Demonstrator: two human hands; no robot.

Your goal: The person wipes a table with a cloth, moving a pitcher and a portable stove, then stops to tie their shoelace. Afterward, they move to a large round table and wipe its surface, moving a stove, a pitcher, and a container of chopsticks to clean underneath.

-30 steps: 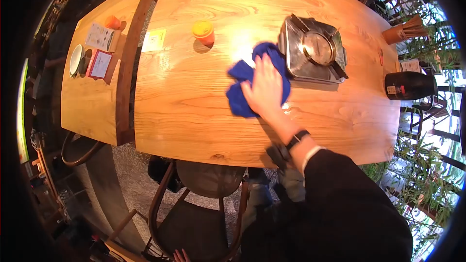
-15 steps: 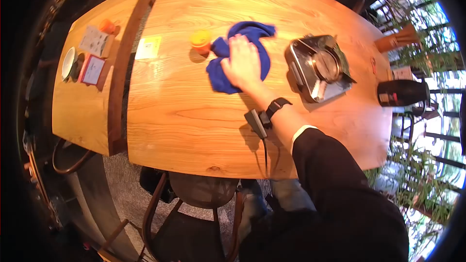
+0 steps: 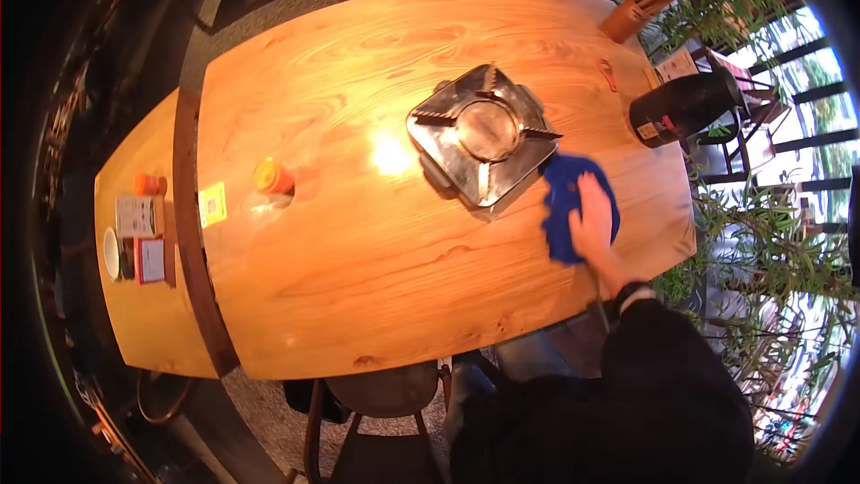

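Observation:
My right hand (image 3: 594,218) lies flat on a blue cloth (image 3: 562,231), pressing it to the wooden table (image 3: 358,278). The fingers look stretched out, slightly smeared by motion. A dark band (image 3: 632,294) circles that wrist below the black sleeve. Just left of the cloth stands a portable gas stove (image 3: 485,139) with a square metal top; the cloth's upper edge lies close against its corner. My left hand is out of view.
An orange-capped container (image 3: 273,177) and a yellow card (image 3: 213,204) are on the left. At right stand a black jug (image 3: 685,108) and a brown holder of sticks (image 3: 627,20). A second table (image 3: 143,332) adjoins on the left. A chair (image 3: 383,392) is at the near edge.
My right hand and the blue cloth have moved from the stove's left side, near the orange container, to its right side. The view has shifted and turned as well.

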